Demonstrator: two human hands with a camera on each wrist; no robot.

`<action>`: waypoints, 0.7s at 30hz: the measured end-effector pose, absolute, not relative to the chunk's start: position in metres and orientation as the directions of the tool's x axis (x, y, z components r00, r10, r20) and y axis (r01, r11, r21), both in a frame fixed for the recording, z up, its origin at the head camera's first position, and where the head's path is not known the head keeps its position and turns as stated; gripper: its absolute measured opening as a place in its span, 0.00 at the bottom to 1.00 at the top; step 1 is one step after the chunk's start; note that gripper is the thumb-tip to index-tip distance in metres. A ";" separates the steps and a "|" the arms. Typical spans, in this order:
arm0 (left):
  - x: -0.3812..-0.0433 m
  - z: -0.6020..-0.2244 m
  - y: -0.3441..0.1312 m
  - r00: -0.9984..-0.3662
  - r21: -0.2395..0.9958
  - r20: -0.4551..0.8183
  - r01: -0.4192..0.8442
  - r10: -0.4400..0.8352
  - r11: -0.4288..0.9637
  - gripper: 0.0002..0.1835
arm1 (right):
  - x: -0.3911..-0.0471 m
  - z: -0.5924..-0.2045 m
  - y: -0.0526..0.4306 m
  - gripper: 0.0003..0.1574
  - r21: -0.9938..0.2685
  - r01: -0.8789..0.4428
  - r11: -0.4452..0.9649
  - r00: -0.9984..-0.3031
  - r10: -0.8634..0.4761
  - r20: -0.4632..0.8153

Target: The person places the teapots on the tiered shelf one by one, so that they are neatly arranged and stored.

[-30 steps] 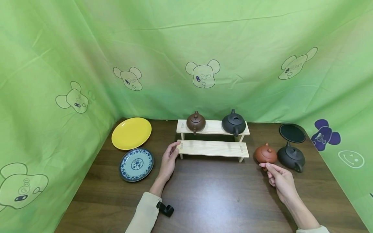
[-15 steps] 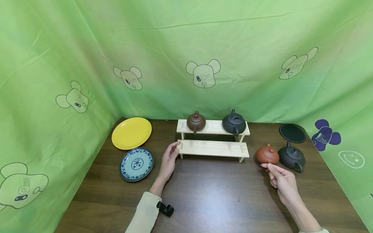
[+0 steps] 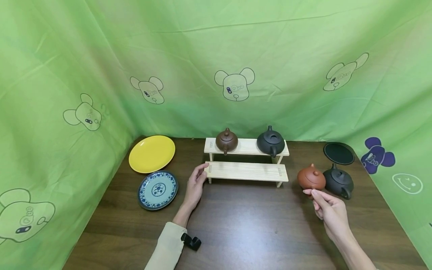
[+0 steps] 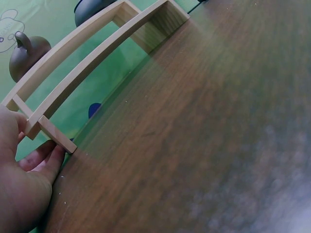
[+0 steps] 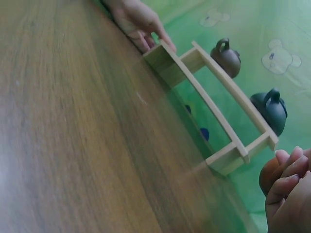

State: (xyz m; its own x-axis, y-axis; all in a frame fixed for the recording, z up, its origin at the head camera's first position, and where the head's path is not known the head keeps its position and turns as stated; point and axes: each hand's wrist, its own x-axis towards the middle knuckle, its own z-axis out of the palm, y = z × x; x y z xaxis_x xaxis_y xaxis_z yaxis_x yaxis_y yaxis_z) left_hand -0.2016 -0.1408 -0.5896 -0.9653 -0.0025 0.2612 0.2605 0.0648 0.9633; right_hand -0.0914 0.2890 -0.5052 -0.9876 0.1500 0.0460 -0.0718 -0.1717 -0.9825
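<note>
Brown table (image 3: 249, 225): easing red teapot (image 3: 311, 177), pinched in right hand (image 3: 333, 215), slightly farther right of the stand (image 3: 246, 171), still off it; gripping stand's left end with left hand (image 3: 194, 188).

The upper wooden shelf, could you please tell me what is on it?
On the upper shelf, a brown teapot stands left and a black teapot right; its surface beneath them is hidden.
</note>
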 end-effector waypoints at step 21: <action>-0.208 -0.597 -0.143 -0.982 0.982 0.187 0.187 0.006 0.028 0.19 | -0.080 -0.494 0.256 0.17 -0.993 -0.055 -0.104 -0.994 0.096 0.045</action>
